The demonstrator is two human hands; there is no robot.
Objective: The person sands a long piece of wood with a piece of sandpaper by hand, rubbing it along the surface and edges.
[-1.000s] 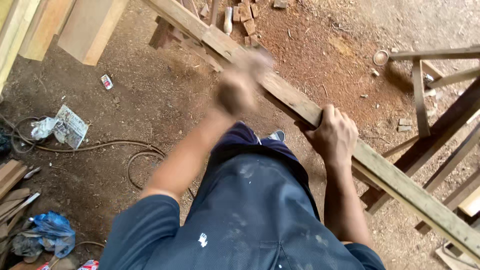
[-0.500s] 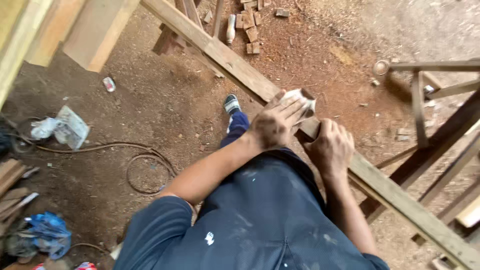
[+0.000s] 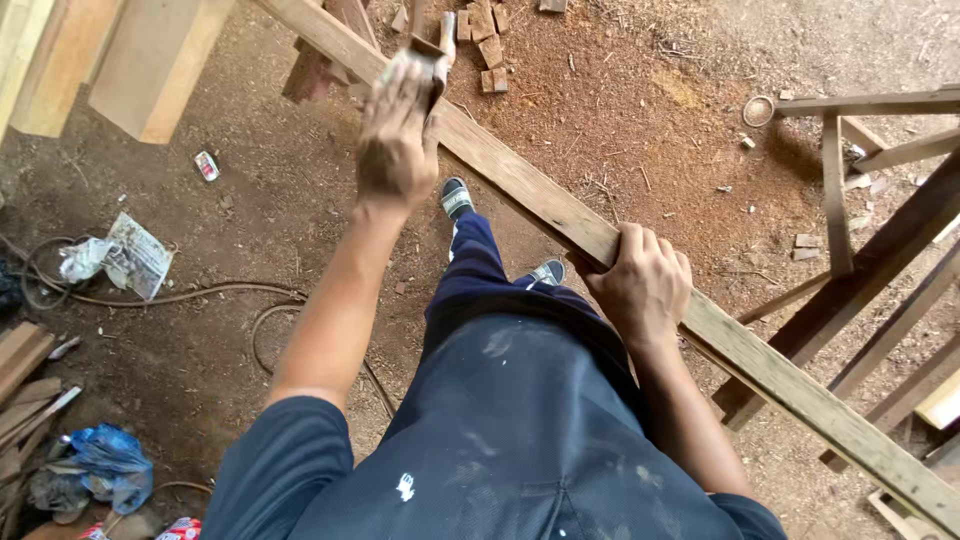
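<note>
A long wooden plank (image 3: 530,195) runs diagonally from the top left to the lower right, above a dirt floor. My left hand (image 3: 395,140) is stretched far up the plank, shut on a small pale sanding block (image 3: 428,62) that presses on the wood; both are motion-blurred. My right hand (image 3: 645,285) grips the plank's edge near its middle, fingers wrapped over the top. My legs in dark blue trousers and my shoes (image 3: 456,197) stand below the plank.
Thick wooden beams (image 3: 150,60) lie at the top left and small wood offcuts (image 3: 485,35) at the top. A cable (image 3: 180,295), crumpled paper (image 3: 125,255) and a blue bag (image 3: 105,460) are on the left. A wooden frame (image 3: 860,200) stands at the right.
My left hand slid down the plank close to my right hand half a second ago, then moved far up along it. My right hand kept its grip.
</note>
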